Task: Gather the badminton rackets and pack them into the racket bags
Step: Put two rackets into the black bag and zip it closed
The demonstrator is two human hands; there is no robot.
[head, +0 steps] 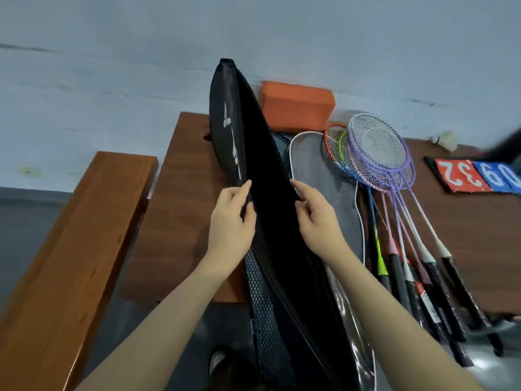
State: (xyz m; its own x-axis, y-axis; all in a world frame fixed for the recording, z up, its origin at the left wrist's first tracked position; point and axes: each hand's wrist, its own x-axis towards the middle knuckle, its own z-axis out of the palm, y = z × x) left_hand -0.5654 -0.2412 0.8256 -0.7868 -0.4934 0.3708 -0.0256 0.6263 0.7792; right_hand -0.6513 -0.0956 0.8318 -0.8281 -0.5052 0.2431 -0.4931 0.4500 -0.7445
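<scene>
I had my left hand (231,221) and right hand (318,221) pinching the black bag (270,176) open at centre; the rackets (394,193), right of centre, were not yet packed.

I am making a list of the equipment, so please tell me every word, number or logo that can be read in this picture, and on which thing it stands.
"32", seen upside down, white on the red half of the score board.
"09" or "60", upside down, white on the board's blue half; cut by the picture edge, so uncertain.
White logo and lettering on the black racket bag: too blurred to read.
Labels on the racket handles: too small to read.
</scene>
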